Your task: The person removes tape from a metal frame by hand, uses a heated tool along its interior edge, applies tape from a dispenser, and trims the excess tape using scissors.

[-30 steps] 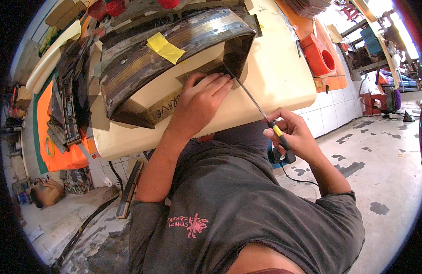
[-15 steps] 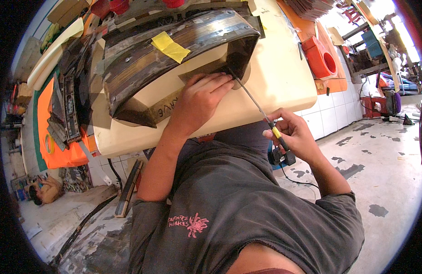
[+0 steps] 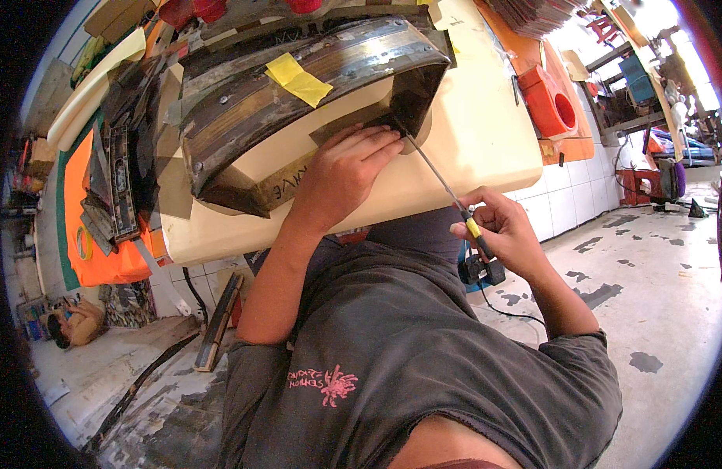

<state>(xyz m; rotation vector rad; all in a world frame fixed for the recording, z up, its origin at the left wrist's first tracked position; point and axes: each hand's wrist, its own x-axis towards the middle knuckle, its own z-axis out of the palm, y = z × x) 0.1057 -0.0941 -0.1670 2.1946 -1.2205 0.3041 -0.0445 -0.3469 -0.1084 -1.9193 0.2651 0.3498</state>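
Note:
A curved, dark shell with worn brown bands (image 3: 228, 98) and a strip of yellow tape (image 3: 298, 80) rests on the cream-covered table (image 3: 486, 141). Inside its right corner, my left hand (image 3: 351, 164) is closed, fingertips pressed together beside a brown sheet-like flap (image 3: 333, 133). What those fingertips pinch, if anything, is hidden. My right hand (image 3: 498, 227) grips the yellow-and-black handle of a long thin screwdriver (image 3: 439, 176). Its shaft slants up and left to the corner by my left fingertips; the tip is lost in the dark there.
To the right stands a red holder with a round opening (image 3: 550, 105). Dark strips and frames (image 3: 122, 184) lie at left on orange sheeting (image 3: 114, 262). Below the table are a black corded device (image 3: 482, 271) and a long narrow piece (image 3: 218, 324). Another person (image 3: 79, 322) is at far left.
The shell appears slightly farther right and lower in the picture. Both hands keep nearly the same pose, and the screwdriver stays in my right hand at the corner.

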